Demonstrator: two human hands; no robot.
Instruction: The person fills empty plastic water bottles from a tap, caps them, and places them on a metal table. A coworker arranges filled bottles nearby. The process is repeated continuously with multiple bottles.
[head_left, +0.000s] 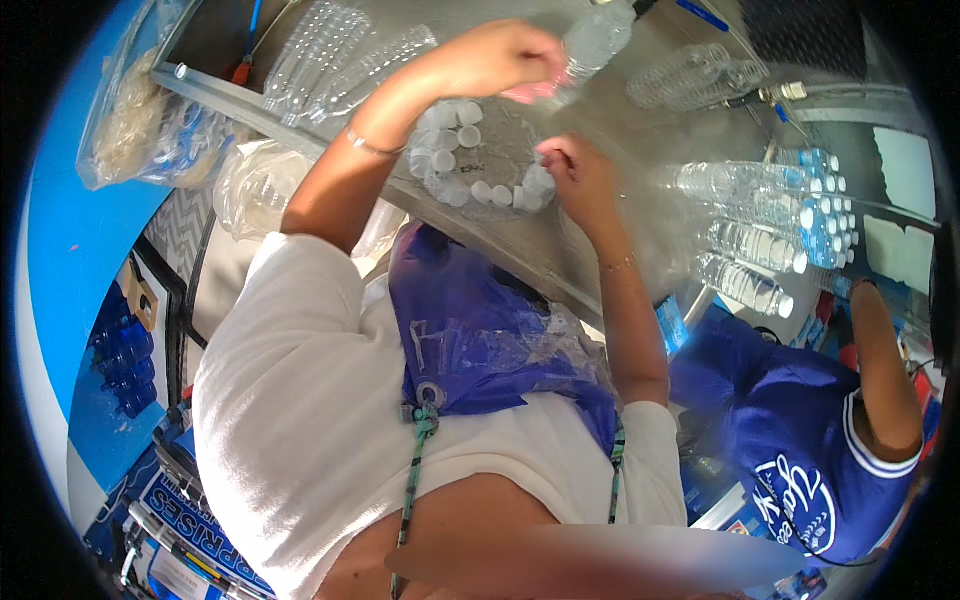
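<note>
My left hand (517, 60) is curled at the lower end of a tilted clear plastic bottle (598, 37) above the metal counter. Its fingertips are blurred and look pink. Closer to me, my right hand (579, 176) has its fingers bent together beside several white bottle caps (444, 161). Whether a cap is between those fingers is hidden. The caps lie in a ring on what looks like clear plastic, near the front edge of the metal counter (630, 195).
Clear bottles (319, 56) lie at the back left, and more (694, 75) at the back right. Capped bottles (750, 240) stand in rows at right. A co-worker in a blue shirt (810, 450) is close on my right. Plastic bags (157, 127) hang past the left edge.
</note>
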